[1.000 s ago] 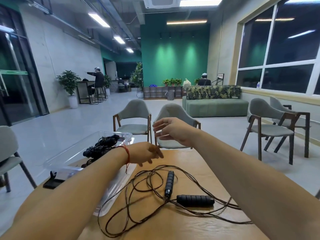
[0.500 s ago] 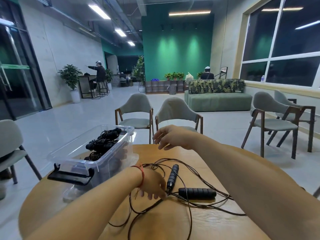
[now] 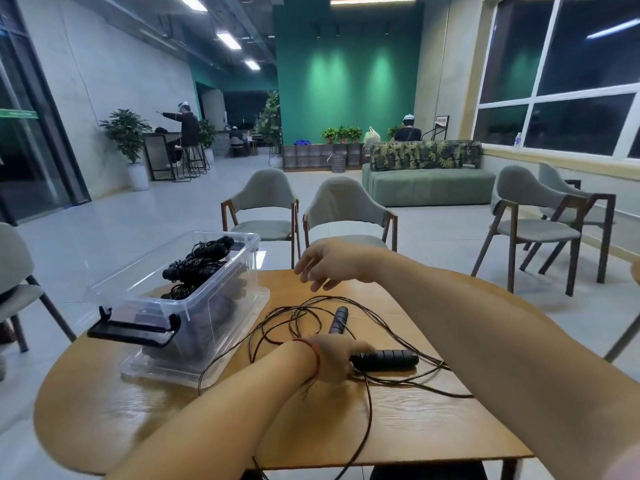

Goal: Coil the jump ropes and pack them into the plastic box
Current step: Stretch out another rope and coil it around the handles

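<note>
A wooden counter [image 3: 104, 410] with a rounded left edge and visible grain carries everything. On its left part stands the clear plastic box [image 3: 221, 306], resting on a clear lid [image 3: 145, 372], with a black latch [image 3: 131, 332] at its near end. Coiled jump ropes [image 3: 197, 265] lie piled inside, up to the rim.

Just right of the box a loose jump rope [image 3: 367, 410] sprawls in tangled loops across the wood, one strand running off the near edge. Its nearer handle [image 3: 384, 360] lies flat; the second handle [image 3: 337, 320] lies just beyond it, pointing away.

The hands are well apart. The left hand [image 3: 332, 358], a red string [image 3: 313, 355] on its wrist, has its fingers curled round the left end of the nearer handle. The right hand [image 3: 332, 265] hovers above the far side of the counter, fingers loose and holding nothing.

Beyond the counter are two grey chairs [image 3: 266, 202] on a pale tiled floor [image 3: 121, 230], more chairs at the right, a green sofa [image 3: 429, 185], a green wall [image 3: 346, 81], dark windows [image 3: 571, 81] and a potted plant [image 3: 126, 133]. A person on a stool [image 3: 187, 126] sits far off at the left.
</note>
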Available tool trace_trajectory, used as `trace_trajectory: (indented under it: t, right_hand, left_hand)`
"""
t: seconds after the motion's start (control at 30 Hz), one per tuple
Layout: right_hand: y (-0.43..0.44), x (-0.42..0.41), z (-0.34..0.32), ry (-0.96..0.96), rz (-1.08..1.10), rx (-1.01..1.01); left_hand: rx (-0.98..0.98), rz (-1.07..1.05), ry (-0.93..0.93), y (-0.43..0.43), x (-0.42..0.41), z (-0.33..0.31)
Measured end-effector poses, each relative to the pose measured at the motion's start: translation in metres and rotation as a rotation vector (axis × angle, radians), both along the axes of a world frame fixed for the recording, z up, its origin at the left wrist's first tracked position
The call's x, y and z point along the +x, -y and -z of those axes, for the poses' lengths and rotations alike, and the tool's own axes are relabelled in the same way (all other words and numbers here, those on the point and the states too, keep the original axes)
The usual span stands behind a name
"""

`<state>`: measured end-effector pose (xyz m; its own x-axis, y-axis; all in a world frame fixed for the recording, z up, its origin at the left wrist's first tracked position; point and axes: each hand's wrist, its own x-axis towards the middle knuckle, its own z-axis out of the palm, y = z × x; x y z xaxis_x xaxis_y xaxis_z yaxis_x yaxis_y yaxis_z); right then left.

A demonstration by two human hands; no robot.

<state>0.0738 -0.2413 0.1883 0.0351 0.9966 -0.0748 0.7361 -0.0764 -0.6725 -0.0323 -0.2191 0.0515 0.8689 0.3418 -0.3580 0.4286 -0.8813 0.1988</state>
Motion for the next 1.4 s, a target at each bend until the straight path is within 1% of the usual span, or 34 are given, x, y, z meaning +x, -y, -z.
trace_trajectory:
  t: [0.07, 0.13, 0.17, 0.23, 0.27, 0.33, 0.4, 0.5, 0.57, 0.67, 0.77, 0.87, 0.93, 1.0, 1.03, 1.13, 1.17, 1.23, 1.33, 1.4]
  right_hand:
    - [0.001, 0.002, 0.002, 0.030, -0.010, -0.007]
    - [0.003, 0.006, 0.006, 0.079, -0.007, -0.014]
    - [0.004, 0.010, 0.009, 0.129, -0.007, -0.025]
    - [0.007, 0.018, 0.019, 0.290, -0.029, -0.082]
    - [0.009, 0.022, 0.026, 0.373, -0.054, -0.127]
    - [0.013, 0.025, 0.043, 0.503, -0.108, -0.227]
    - [0.014, 0.027, 0.065, 0.658, -0.146, -0.343]
    - [0.010, 0.037, 0.100, 0.899, -0.135, -0.506]
    - [0.005, 0.045, 0.112, 0.956, -0.116, -0.535]
    - [-0.001, 0.055, 0.122, 0.966, -0.157, -0.499]
    - [-0.007, 0.058, 0.127, 0.916, -0.184, -0.404]
    - [-0.014, 0.059, 0.130, 1.000, -0.222, -0.256]
    - [-0.020, 0.060, 0.134, 1.068, -0.255, -0.212]
    - [-0.027, 0.060, 0.139, 1.096, -0.260, -0.217]
    - [-0.027, 0.057, 0.139, 1.096, -0.251, -0.251]
    - [-0.021, 0.049, 0.130, 1.022, -0.235, -0.344]
    - [-0.019, 0.049, 0.125, 1.033, -0.230, -0.319]
    - [-0.015, 0.053, 0.107, 1.113, -0.203, -0.210]
    - [-0.010, 0.060, 0.065, 1.233, -0.096, -0.116]
    - [-0.007, 0.065, 0.031, 1.299, 0.007, -0.067]
  left_hand:
    - [0.023, -0.002, -0.007, 0.002, 0.002, -0.004]
    - [0.094, 0.001, -0.010, -0.001, 0.001, -0.012]
    - [0.132, -0.007, -0.049, -0.004, -0.002, -0.018]
    - [0.246, -0.054, -0.126, -0.014, -0.008, -0.024]
    - [0.287, -0.095, -0.125, -0.021, -0.012, -0.025]
    - [0.312, -0.170, -0.065, -0.034, -0.022, -0.023]
    - [0.294, -0.222, -0.012, -0.042, -0.032, -0.022]
    - [0.286, -0.285, 0.066, -0.047, -0.037, -0.020]
    - [0.272, -0.293, 0.088, -0.047, -0.035, -0.016]
    - [0.238, -0.282, 0.127, -0.046, -0.029, -0.006]
    - [0.221, -0.307, 0.240, -0.044, -0.021, 0.001]
    - [0.192, -0.380, 0.353, -0.045, -0.017, 0.010]
    - [0.179, -0.411, 0.402, -0.046, -0.016, 0.015]
    - [0.147, -0.419, 0.435, -0.045, -0.017, 0.017]
    - [0.115, -0.413, 0.441, -0.045, -0.017, 0.020]
    - [0.076, -0.339, 0.323, -0.043, -0.021, 0.021]
    - [0.092, -0.321, 0.292, -0.043, -0.023, 0.020]
    - [0.160, -0.297, 0.298, -0.048, -0.029, 0.011]
    - [0.325, -0.249, 0.311, -0.061, -0.036, -0.011]
    - [0.392, -0.274, 0.392, -0.070, -0.037, -0.025]
